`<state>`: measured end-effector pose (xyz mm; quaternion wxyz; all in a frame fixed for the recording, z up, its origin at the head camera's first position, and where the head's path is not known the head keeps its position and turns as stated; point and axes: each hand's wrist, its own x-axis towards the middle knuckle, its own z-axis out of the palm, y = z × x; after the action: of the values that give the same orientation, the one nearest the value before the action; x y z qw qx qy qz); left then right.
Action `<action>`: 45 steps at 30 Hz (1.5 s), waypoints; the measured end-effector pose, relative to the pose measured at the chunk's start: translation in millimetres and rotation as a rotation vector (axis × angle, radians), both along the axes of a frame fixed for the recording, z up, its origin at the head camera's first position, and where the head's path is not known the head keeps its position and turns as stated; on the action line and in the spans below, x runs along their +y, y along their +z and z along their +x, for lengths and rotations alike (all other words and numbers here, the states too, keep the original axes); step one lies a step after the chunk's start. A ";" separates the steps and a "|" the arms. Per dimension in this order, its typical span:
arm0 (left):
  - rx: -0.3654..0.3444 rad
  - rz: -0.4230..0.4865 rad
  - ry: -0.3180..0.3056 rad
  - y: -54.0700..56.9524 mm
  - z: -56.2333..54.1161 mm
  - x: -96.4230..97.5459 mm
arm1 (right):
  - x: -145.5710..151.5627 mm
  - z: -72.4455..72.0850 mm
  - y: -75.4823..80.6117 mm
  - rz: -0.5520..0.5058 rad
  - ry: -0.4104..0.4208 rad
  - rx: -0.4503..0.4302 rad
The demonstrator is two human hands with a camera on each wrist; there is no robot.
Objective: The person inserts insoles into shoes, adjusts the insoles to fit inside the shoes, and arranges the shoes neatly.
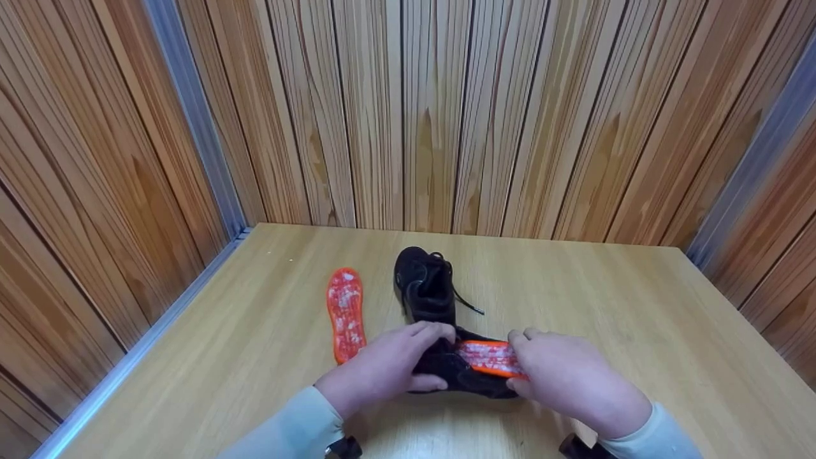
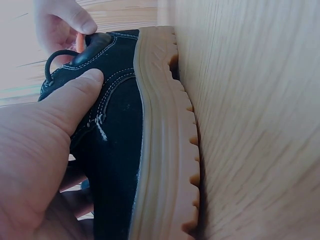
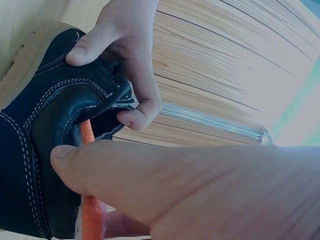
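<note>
A black lace-up shoe (image 1: 446, 371) with a tan ridged sole (image 2: 165, 130) lies crosswise on the table, toe to the left. My left hand (image 1: 398, 360) grips it across the front, thumb on the near side and fingers over the laces. An orange-rimmed insole (image 1: 488, 358), mottled red and white, is partly inside the shoe's opening. Its rear end is in my right hand (image 1: 570, 373), which pinches it at the heel. In the right wrist view, that thumb lies against the shoe's padded collar (image 3: 55, 135), beside the insole's orange edge (image 3: 92, 217). The insole's front is hidden inside the shoe.
A second black shoe (image 1: 422, 280) stands just behind the held one, a lace trailing right. Left of it a matching red insole (image 1: 346, 309) lies flat on the wooden table (image 1: 605, 293). Wood-plank walls (image 1: 427, 115) enclose the back and sides.
</note>
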<state>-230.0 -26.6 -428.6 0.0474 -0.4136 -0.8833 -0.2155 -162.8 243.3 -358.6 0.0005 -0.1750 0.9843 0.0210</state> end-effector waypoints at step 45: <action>-0.011 0.007 -0.004 0.2 -0.1 -0.8 | 4.8 1.0 7.1 0.028 -0.016 0.001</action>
<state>-230.1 -27.4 -428.4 0.0438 -0.4141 -0.8820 -0.2207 -161.8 248.1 -351.5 0.0026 -0.1671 0.9853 0.0347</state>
